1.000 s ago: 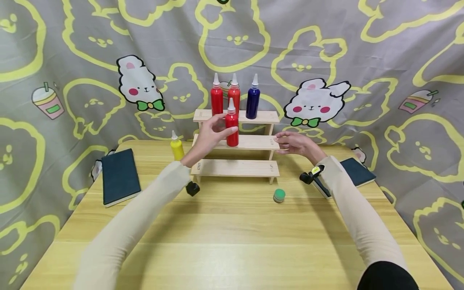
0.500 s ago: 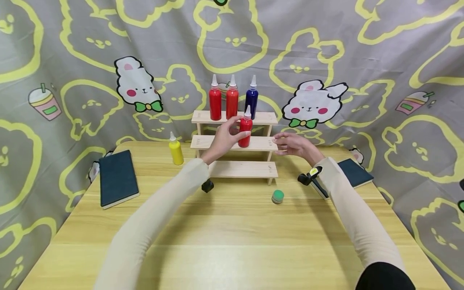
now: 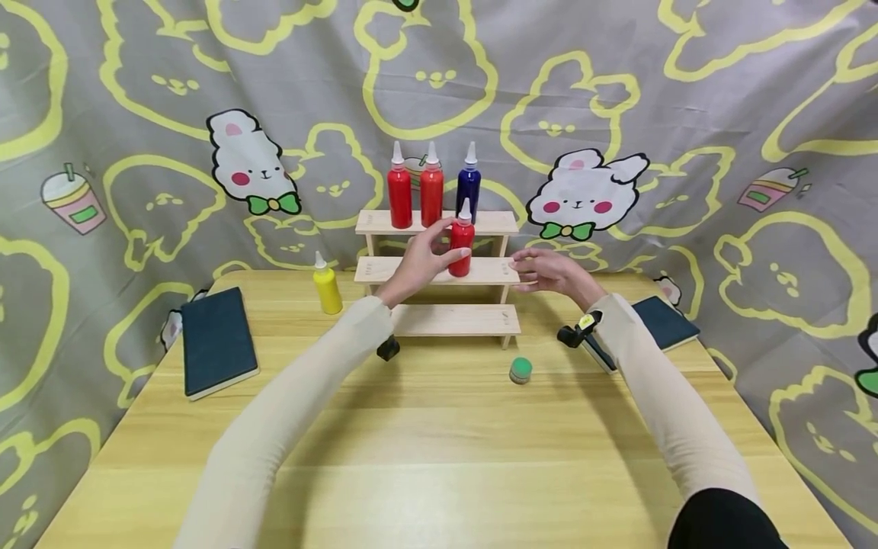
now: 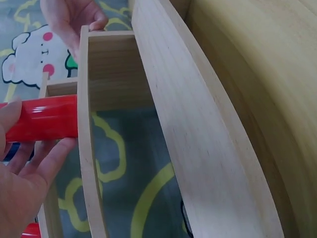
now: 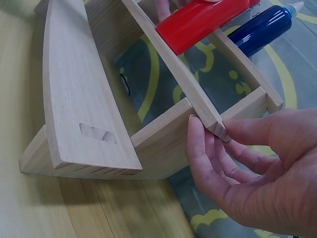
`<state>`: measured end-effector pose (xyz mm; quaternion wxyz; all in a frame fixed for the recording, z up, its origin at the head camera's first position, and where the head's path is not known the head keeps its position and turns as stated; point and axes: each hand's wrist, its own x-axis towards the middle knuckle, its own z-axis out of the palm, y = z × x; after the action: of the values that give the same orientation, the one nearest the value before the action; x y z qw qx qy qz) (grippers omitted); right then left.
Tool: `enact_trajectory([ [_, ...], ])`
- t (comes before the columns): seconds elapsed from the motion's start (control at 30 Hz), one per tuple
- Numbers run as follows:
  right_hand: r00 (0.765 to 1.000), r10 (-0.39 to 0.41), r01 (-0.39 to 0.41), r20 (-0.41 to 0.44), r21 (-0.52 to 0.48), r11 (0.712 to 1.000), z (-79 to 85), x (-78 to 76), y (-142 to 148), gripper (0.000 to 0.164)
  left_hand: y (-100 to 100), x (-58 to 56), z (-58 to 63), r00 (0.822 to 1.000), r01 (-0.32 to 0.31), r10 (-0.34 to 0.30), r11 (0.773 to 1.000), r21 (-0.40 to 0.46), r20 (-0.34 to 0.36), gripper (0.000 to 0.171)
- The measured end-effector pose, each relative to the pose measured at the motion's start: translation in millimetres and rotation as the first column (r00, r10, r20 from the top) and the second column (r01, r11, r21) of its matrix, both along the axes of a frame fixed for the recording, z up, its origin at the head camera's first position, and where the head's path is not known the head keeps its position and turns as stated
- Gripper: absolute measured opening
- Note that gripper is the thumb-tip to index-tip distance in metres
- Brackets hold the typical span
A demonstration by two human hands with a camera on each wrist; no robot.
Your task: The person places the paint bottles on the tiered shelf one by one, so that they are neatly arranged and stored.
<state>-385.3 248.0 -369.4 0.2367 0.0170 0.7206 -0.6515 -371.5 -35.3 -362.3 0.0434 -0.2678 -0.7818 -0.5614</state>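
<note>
My left hand (image 3: pixel 418 263) holds a red squeeze bottle (image 3: pixel 461 248) with a pointed white cap, thumb in front and fingers behind. The bottle stands upright on the middle tier of a three-tier wooden rack (image 3: pixel 379 268), right of its centre. In the left wrist view the red bottle (image 4: pixel 47 118) has its base at the board. At the tier's right end, my right hand (image 3: pixel 552 272) pinches the board's corner; the right wrist view shows thumb and fingers (image 5: pixel 200 153) on it. Two red bottles (image 3: pixel 400 197) and a dark blue bottle (image 3: pixel 469 187) stand on the top tier.
A yellow bottle (image 3: pixel 328 291) stands on the table left of the rack. A small green-lidded jar (image 3: pixel 520 370) sits in front of its right side. Dark notebooks lie at the left (image 3: pixel 218 341) and right (image 3: pixel 661 324). A patterned curtain (image 3: pixel 329 69) hangs behind.
My left hand has carried the red bottle rightward along the middle tier, then stayed nearly still over the last half second. My right hand keeps its place at the board's end.
</note>
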Motion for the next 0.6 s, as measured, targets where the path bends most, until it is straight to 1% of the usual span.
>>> enact_trajectory([
  [0.1,1.0,0.003,-0.003,-0.003,0.003,1.0,0.6,-0.3,-1,0.024,-2,1.5,4.5,1.0,-0.012,0.012,0.999,-0.031,0.015,0.058],
  [0.23,1.0,0.005,-0.005,0.0,-0.003,1.0,1.4,-0.1,-1,0.025,-5,5.2,10.8,0.998,-0.035,0.039,0.995,-0.095,0.043,0.065],
  [0.33,1.0,0.003,-0.002,0.01,-0.008,1.0,1.7,0.4,-1,0.025,-11,9.3,12.8,0.997,-0.058,0.062,0.993,-0.107,0.04,0.067],
  [0.4,1.0,-0.001,0.001,0.016,-0.006,1.0,2.1,1.1,-1,0.026,-18,12.4,14.6,0.998,-0.058,0.059,0.996,-0.073,0.016,0.063],
  [0.5,1.0,-0.004,0.004,0.019,0.009,1.0,2.7,1.5,-1,0.026,-34,19.9,18.1,0.998,-0.045,0.044,0.999,-0.023,-0.048,0.051],
  [0.6,1.0,-0.003,0.003,0.003,0.022,1.0,3.6,0.0,0,0.025,-55,27.3,27.6,0.992,-0.054,0.053,0.999,-0.004,-0.113,0.04],
])
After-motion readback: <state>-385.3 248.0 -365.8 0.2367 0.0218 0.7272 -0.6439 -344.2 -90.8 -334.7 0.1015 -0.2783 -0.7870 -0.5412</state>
